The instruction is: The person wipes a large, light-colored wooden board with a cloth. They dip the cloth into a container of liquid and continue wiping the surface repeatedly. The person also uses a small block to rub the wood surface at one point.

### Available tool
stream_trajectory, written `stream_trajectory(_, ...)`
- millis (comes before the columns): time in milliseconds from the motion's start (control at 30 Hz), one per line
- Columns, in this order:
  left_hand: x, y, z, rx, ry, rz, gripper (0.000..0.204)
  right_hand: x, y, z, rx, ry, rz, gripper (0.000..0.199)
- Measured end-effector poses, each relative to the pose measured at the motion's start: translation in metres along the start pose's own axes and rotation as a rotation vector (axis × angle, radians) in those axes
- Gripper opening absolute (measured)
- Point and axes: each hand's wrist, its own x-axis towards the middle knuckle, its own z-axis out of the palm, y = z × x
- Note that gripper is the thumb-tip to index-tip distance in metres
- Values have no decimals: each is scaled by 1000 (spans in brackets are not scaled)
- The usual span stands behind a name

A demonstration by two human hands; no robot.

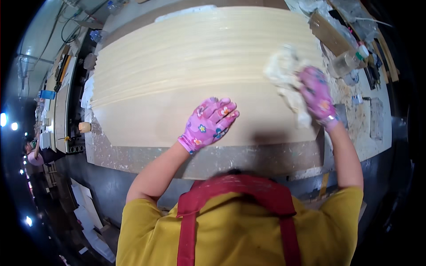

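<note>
At the board's [191, 80] right end, my right grip [315, 91] clutches the cloth [284, 73], stretched far-to-near on its middleward side; my farther left grip [208, 122] lies unclenched.

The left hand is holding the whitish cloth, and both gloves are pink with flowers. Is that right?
Not quite: in the head view, the right hand holds the whitish cloth, not the left hand. Both gloves are indeed pink with flowers.

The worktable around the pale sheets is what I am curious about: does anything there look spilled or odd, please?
Yes: the grey-brown surface along the near edge of the pale cream sheets is speckled white, and the white tabletop at right is blotched brown, possibly from spills.
</note>
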Motion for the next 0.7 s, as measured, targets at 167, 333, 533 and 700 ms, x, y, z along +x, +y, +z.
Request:
stream_trajectory(167,-11,-1,-1,13,-85,-25,27,96,-137,110,150,84,-196,28)
stream_trajectory(333,-18,-11,-14,33,-119,9,34,58,-73,54,167,8,-40,21)
stream_trajectory(533,-48,-18,-25,125,-87,-24,43,-7,27,-53,99,-36,291,21)
stream_trajectory(700,-51,-20,-22,130,-70,-8,43,61,-85,74,135,135,-1,19)
